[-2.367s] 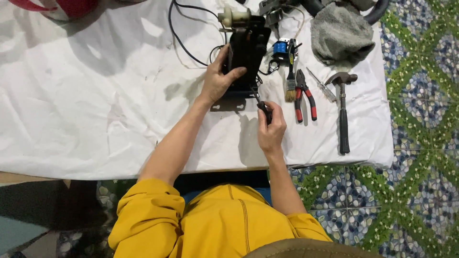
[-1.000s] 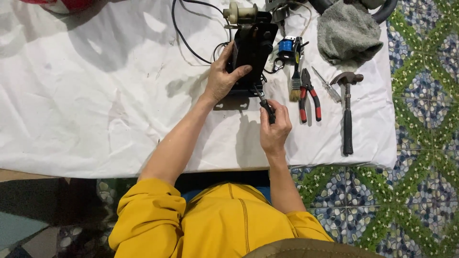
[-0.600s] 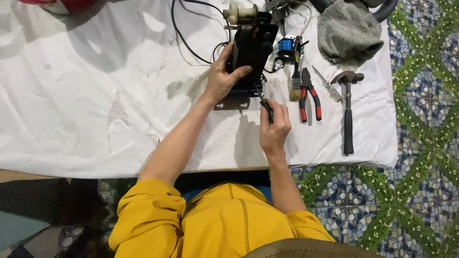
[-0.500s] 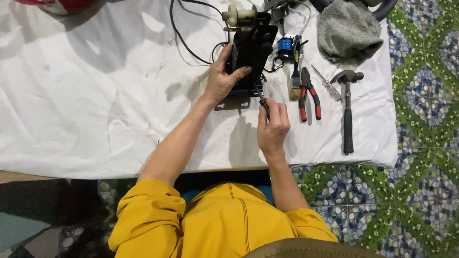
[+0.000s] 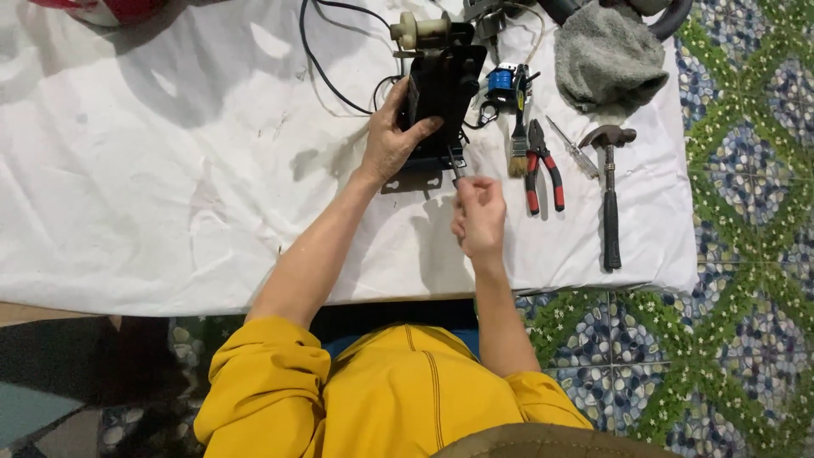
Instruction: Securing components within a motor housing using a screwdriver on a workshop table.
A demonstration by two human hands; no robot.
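A person in a yellow top works at a table draped in white cloth (image 5: 170,170), seen from above. The right hand (image 5: 480,219) is curled into a loose fist, its fingers drawn together around the handle of a slim screwdriver (image 5: 456,164), whose shaft angles up toward the lower edge of a black device (image 5: 441,97). The left hand (image 5: 392,140) lies over the device's left side, fingers spread and bent around its body, thumb on the near face, gripping it in place. The black device rests on a grey metal bracket (image 5: 412,178) on the cloth, near the far edge of the table, just above the two hands.

A cream-coloured cylindrical part (image 5: 417,29) sits at the device's far end, and a black cable (image 5: 326,72) loops away from it across the cloth. Just to the right lies a small blue spool-like component (image 5: 502,81), then a paintbrush (image 5: 518,140) with pale bristles pointing toward the person. Beside the brush lie red-handled pliers (image 5: 541,170), a thin clear-handled screwdriver (image 5: 572,148) set at a slant, and a hammer (image 5: 610,191) with a dark handle, its head toward the far side. A grey knitted cloth (image 5: 609,55) is bunched at the upper right corner. The cloth ends at a floor of green-patterned pebble tiles (image 5: 746,254).
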